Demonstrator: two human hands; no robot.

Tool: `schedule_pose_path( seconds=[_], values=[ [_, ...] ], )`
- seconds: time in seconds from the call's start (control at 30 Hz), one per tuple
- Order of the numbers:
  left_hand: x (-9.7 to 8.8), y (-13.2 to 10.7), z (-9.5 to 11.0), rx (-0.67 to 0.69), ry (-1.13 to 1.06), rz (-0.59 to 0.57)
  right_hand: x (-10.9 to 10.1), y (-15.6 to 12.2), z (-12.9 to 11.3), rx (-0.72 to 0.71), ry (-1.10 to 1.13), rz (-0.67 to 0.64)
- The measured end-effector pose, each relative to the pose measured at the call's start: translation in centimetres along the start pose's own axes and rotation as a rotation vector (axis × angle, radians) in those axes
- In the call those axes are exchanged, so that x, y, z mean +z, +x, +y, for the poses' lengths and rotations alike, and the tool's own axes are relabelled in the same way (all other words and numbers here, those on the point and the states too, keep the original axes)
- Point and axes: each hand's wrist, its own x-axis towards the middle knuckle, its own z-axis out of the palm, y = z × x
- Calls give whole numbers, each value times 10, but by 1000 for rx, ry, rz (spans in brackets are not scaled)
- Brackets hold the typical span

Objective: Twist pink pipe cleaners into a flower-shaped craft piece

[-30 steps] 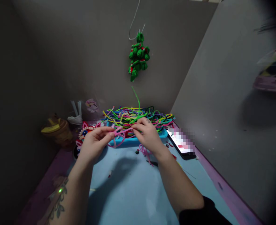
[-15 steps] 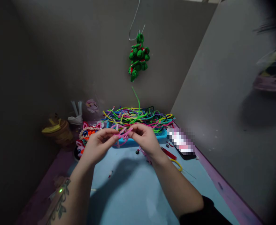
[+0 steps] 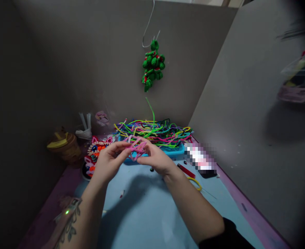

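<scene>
A small pink openwork piece of looped, crossing strands point(image 3: 138, 147) is up between both hands, above the front edge of the blue tray point(image 3: 177, 150). My left hand point(image 3: 108, 160) pinches its left side between thumb and fingertips. My right hand point(image 3: 156, 159) holds the right side, fingers behind it and thumb below; the fingertips are partly hidden. Behind the hands, the tray is heaped with many-coloured bendy strands point(image 3: 155, 129) like pipe cleaners, one green strand standing up from the pile.
Colourful fuzzy figures point(image 3: 96, 148) sit at the left near a brown pot point(image 3: 66, 147). On the right lie a red lighter-like object point(image 3: 186, 171), yellow-handled scissors point(image 3: 196, 183) and a phone point(image 3: 201, 159). A green fuzzy ornament point(image 3: 154, 65) hangs from a wire hook; grey walls enclose the table.
The pink piece has been turned and looks more bunched together. My right hand has shifted its grip, thumb now lower and spread away from the fingers. A pink dangling part below is no longer visible.
</scene>
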Motion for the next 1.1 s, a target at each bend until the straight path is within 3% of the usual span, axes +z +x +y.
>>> schedule_pose_path(
  seconds=[0.1, 0.3, 0.37, 0.47, 0.53, 0.6, 0.67, 0.8, 0.97, 1.03, 1.1],
  values=[
    [3, -1, -1, -33, -28, -11, 6, 1, -1, 86, 97, -27],
    [10, -1, -4, -132, -213, 45, 15, 1, -3, 91, 11, 135],
    [10, 0, -5, -163, -275, 70, 17, 1, -2, -5, -85, 274],
    [9, 0, -8, -198, -327, 84, 17, -3, -2, -290, -367, 518],
    [9, 0, -8, -197, -337, 82, 16, -7, -3, -508, -558, 558],
    [10, -1, -8, -183, -334, 87, 16, -11, -5, -665, -675, 521],
    [11, -2, -6, -151, -307, 101, 18, -14, -7, -736, -730, 464],
    [14, -4, 0, -41, -152, 161, 23, -17, -14, -718, -746, 319],
    [13, -5, 0, 61, 5, 221, 17, -15, -23, -714, -570, -65],
    [13, -5, -1, 56, 19, 190, 13, -14, -23, -685, -436, -28],
    [12, -5, -2, 47, 24, 140, 10, -13, -23, -640, -397, 172]
  ],
)
